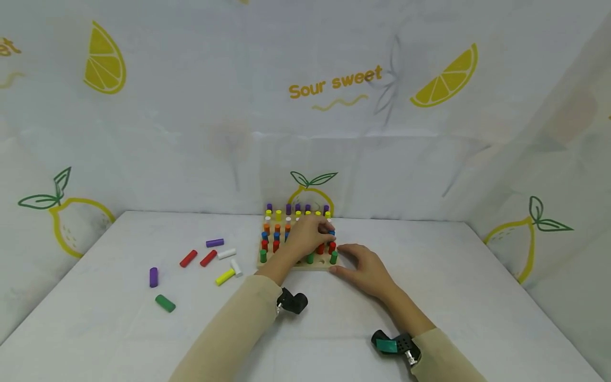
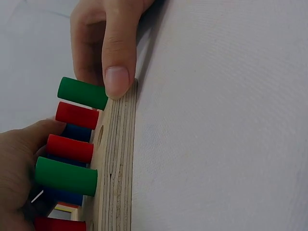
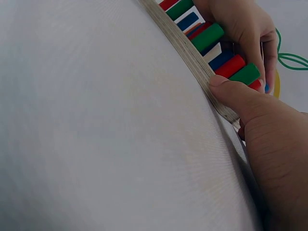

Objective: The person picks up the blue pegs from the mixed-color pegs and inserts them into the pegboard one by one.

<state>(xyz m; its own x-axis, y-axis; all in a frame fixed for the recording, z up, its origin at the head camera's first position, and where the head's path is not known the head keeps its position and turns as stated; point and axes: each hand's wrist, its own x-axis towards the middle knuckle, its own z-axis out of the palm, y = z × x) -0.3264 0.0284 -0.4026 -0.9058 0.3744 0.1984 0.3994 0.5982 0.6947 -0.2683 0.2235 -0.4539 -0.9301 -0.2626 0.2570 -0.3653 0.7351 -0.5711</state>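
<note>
A wooden pegboard on the table carries rows of coloured pegs: purple, yellow, white, orange, blue, red and green from back to front. My left hand reaches over it, hiding pegs in the middle. Its thumb and fingertips pinch a blue peg near the board's right side; the left wrist view shows that hand only in part. My right hand grips the board's front right corner, its thumb against the layered front edge. A green peg stands beside that thumb.
Loose pegs lie left of the board: a green peg, a yellow peg, two purple ones, two red ones and two white ones. A white cloth backdrop with lemon prints rises behind the table.
</note>
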